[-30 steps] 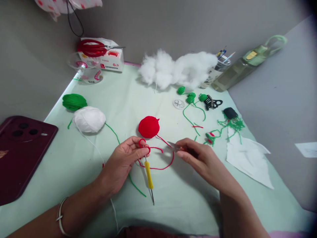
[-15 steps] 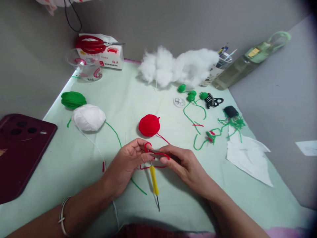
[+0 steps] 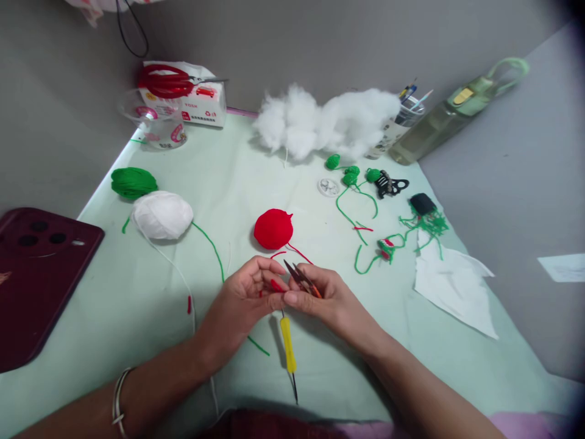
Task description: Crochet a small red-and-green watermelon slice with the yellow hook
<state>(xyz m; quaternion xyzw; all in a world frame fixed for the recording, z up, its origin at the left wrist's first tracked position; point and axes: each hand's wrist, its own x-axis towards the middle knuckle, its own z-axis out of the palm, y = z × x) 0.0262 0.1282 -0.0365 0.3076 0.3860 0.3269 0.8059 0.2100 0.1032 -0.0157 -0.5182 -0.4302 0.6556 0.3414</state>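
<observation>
My left hand (image 3: 253, 289) is closed, thumb and fingers pinching a small piece of red yarn (image 3: 276, 285). In my right hand (image 3: 320, 289) is a pair of small scissors (image 3: 302, 279) with orange on the handle, blades parted and pointing up and left. The two thumbs meet at the red yarn. A crochet hook with a yellow handle (image 3: 287, 344) extends down from beneath my fingers; its upper end is hidden. Just beyond my hands lies a red ball of yarn (image 3: 273, 229), its strand running toward my right hand.
White (image 3: 162, 215) and green (image 3: 134, 183) yarn balls lie left, near a dark red phone (image 3: 50, 286). White stuffing (image 3: 320, 122) sits at the back. Green crocheted pieces (image 3: 351, 175), a paper sheet (image 3: 452, 286) and a bottle (image 3: 434, 122) are right. Red-handled scissors (image 3: 167, 81) rest on a tissue pack (image 3: 205, 107).
The scissors have turned from lying across the red yarn to pointing up with parted blades. A short red strand now shows just above my left fingers. The crochet hook has shifted slightly downward.
</observation>
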